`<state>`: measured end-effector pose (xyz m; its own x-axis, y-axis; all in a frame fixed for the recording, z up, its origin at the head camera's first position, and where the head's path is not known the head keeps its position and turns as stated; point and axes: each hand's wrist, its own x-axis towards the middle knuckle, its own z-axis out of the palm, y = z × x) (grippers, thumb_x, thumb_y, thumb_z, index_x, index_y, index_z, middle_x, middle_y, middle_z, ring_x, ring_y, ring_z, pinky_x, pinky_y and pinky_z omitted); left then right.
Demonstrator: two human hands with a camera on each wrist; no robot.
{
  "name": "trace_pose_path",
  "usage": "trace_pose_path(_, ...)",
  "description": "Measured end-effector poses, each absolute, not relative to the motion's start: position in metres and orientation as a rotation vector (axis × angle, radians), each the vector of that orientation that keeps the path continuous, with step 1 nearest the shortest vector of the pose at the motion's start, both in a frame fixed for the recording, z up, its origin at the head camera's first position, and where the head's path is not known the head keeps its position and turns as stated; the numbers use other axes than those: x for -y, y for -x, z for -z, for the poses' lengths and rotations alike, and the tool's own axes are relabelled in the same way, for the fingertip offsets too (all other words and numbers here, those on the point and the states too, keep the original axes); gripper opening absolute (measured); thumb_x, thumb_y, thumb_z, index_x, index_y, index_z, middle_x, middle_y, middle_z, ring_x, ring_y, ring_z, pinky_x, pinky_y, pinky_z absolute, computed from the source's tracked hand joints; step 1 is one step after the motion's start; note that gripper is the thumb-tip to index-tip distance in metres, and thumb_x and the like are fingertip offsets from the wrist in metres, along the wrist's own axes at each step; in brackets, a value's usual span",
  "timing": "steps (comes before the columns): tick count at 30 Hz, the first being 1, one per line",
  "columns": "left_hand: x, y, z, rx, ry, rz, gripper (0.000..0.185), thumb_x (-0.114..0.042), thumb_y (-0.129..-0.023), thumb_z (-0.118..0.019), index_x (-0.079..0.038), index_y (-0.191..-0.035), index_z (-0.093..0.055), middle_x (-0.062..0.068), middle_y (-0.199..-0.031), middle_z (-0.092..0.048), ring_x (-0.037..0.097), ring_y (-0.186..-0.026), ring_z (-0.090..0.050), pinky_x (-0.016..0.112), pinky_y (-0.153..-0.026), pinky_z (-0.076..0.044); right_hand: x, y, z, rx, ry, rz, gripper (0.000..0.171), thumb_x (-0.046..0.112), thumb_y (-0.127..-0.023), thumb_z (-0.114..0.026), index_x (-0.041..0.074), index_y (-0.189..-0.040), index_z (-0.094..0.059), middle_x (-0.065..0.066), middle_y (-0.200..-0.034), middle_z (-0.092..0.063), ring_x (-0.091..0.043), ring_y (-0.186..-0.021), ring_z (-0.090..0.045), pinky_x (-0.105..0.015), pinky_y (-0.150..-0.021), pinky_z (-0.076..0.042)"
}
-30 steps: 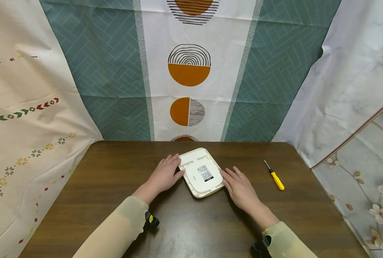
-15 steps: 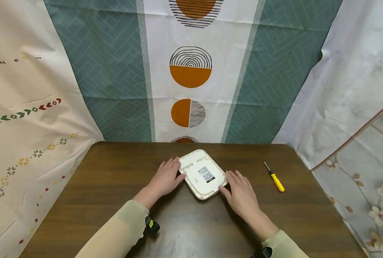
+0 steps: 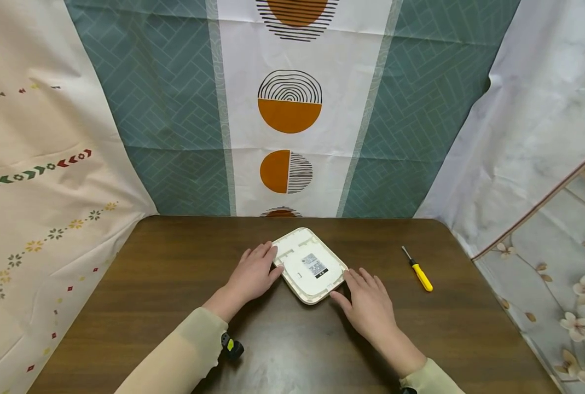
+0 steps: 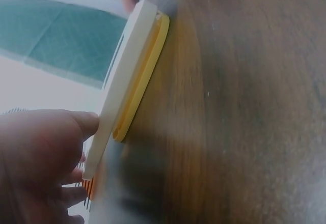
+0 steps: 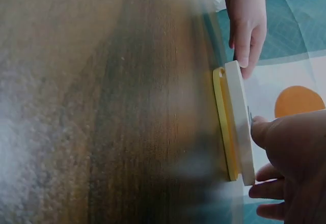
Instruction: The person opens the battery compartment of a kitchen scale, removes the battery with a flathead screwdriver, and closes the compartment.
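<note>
Now white device (image 3: 308, 268) turned counterclockwise, right hand (image 3: 371, 305) lower, fingers (image 3: 353, 281) perhaps touching

In the head view we cannot read the tiny print on the label (image 3: 314, 266) of the white device (image 3: 304, 282); the left sleeve (image 3: 179, 350) is cut off at seven o'clock, the right sleeve (image 3: 432, 378) at five; in the left wrist view the tabletop (image 4: 244, 107) is blurred, the right hand (image 3: 369, 306) cropped near twelve o'clock.
</note>
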<state>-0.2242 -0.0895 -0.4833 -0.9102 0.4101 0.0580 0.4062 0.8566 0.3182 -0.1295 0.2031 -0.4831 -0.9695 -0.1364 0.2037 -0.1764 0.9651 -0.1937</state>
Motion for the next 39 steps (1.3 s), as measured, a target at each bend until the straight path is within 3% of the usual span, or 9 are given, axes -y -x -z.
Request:
trace_pose_path(11, 0.091, 0.217, 0.484, -3.052, -0.714, -0.452, 0.065, -0.043, -0.113, -0.066, -0.004, -0.163, -0.053, 0.024, -0.170, -0.043, 0.040, -0.160, -0.038, 0.064, -0.129, -0.029, -0.206, 0.140, 0.483, 2.974, -0.208, -0.327, 0.075, 0.052, -0.107, -0.071, -0.002, -0.158, -0.057, -0.024, -0.160, -0.057, -0.047, -0.154, -0.045, -0.068, -0.124, -0.036)
trace_pose_path(18, 0.093, 0.213, 0.481, -3.036, -0.728, -0.465, 0.060, -0.043, -0.113, -0.065, -0.005, -0.158, -0.058, 0.024, -0.174, -0.038, 0.042, -0.162, -0.033, 0.064, -0.129, -0.028, -0.209, 0.149, 0.483, 2.998, -0.221, -0.337, 0.078, 0.051, -0.107, -0.072, -0.004, -0.159, -0.054, -0.026, -0.162, -0.054, -0.048, -0.155, -0.043, -0.069, -0.123, -0.036)
trace_pose_path(33, 0.095, 0.203, 0.479, -3.045, -0.763, -0.517, 0.033, -0.042, -0.110, -0.070, -0.010, -0.118, -0.064, 0.022, -0.171, -0.044, 0.044, -0.160, -0.037, 0.068, -0.128, -0.027, -0.219, 0.172, 0.480, 3.081, -0.319, -0.415, 0.080, 0.045, -0.108, -0.071, -0.004, -0.165, -0.044, -0.027, -0.168, -0.047, -0.048, -0.160, -0.034, -0.067, -0.127, -0.030)
trace_pose_path(39, 0.096, 0.202, 0.481, -3.055, -0.750, -0.488, 0.035, -0.044, -0.110, -0.070, -0.010, -0.121, -0.064, 0.021, -0.170, -0.046, 0.043, -0.160, -0.039, 0.068, -0.128, -0.027, -0.222, 0.177, 0.478, 3.086, -0.375, -0.456, 0.078, 0.040, -0.109, -0.071, -0.005, -0.166, -0.042, -0.027, -0.169, -0.045, -0.049, -0.161, -0.033, -0.069, -0.127, -0.029)
